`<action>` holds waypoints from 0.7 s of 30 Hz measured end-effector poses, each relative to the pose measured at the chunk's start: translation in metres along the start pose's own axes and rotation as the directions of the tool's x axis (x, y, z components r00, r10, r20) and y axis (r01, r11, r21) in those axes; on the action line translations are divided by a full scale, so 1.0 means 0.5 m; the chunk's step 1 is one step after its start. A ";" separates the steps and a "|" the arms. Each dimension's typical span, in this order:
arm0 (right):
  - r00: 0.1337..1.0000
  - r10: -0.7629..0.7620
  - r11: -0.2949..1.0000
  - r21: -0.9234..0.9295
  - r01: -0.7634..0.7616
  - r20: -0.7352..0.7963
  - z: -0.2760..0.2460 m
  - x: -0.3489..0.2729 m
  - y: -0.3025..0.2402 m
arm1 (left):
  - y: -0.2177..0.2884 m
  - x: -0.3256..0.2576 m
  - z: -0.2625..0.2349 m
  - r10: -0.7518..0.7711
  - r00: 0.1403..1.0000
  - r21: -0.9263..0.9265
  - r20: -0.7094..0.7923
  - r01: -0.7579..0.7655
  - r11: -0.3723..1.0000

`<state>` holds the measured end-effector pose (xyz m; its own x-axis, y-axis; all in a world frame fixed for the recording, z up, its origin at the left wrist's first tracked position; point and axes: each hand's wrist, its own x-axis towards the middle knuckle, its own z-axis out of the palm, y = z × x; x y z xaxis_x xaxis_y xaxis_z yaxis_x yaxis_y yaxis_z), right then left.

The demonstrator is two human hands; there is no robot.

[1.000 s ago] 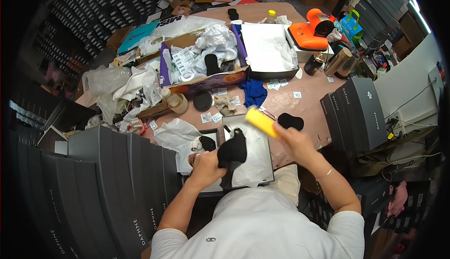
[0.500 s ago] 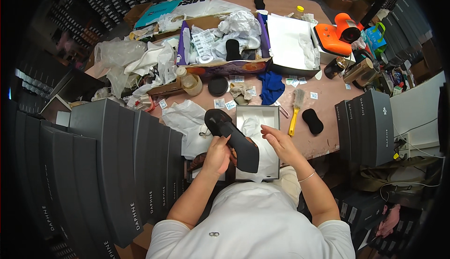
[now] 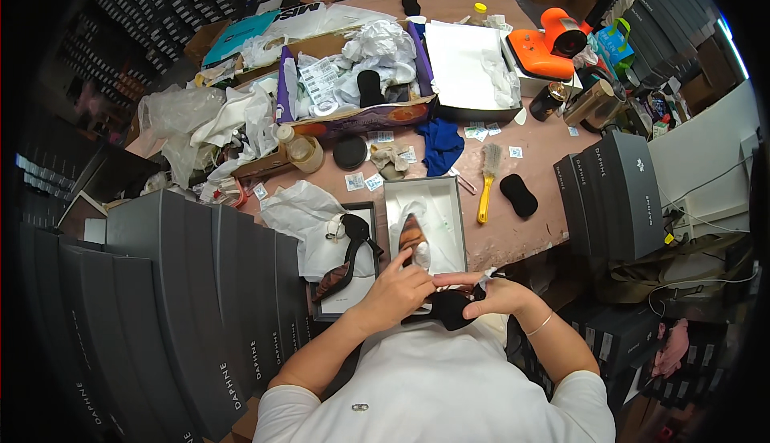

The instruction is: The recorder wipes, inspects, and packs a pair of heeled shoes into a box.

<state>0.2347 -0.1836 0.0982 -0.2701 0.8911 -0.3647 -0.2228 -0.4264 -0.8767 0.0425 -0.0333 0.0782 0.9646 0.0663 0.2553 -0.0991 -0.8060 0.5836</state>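
Observation:
A pointed shoe (image 3: 412, 237) with a brown patterned toe and a black heel part lies between my hands, toe pointing away, over the near end of an open shoebox (image 3: 460, 234). My left hand (image 3: 396, 292) grips its middle from the left, fingertips behind the toe. My right hand (image 3: 499, 295) curls round the black heel end, close to my shirt; a small whitish piece shows at its fingers. My hands cover the shoe's middle. White tissue paper (image 3: 437, 242) lines the box. Its matching shoe (image 3: 345, 260) rests on its side in the grey tray to the left.
Tall dark shoeboxes (image 3: 180, 298) crowd the left; more boxes (image 3: 622, 194) stand at right. A yellow-handled brush (image 3: 485, 194), black sponge (image 3: 519, 195), blue cloth (image 3: 442, 146) and bottle (image 3: 301, 150) lie beyond. Further back are a purple carton (image 3: 353, 122) and an orange device (image 3: 541, 51).
The shoe, earlier raised in my left hand with its sole showing, is now lower and turned toe-away. My right hand, earlier open beside it, has come down onto its heel end.

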 end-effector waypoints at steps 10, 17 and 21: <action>0.883 -0.096 0.797 0.497 0.344 -0.459 -0.028 -0.089 0.049 | -0.015 0.099 0.034 0.148 0.989 -0.016 0.022 -0.148 0.989; 0.862 -0.067 0.978 0.139 0.157 -0.502 0.031 -0.075 0.039 | -0.019 0.104 0.042 0.070 0.997 -0.044 -0.018 -0.071 0.997; 0.824 -0.254 0.911 -0.411 0.028 -0.506 0.027 -0.019 0.092 | -0.027 0.025 0.087 -0.307 0.922 -0.528 0.236 0.387 0.756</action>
<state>0.2144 -0.2139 0.0658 0.3081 0.9213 -0.2371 0.1750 -0.2999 -0.9378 0.0666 -0.0471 0.0400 0.9774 0.1697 -0.1262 0.1697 -0.2728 0.9470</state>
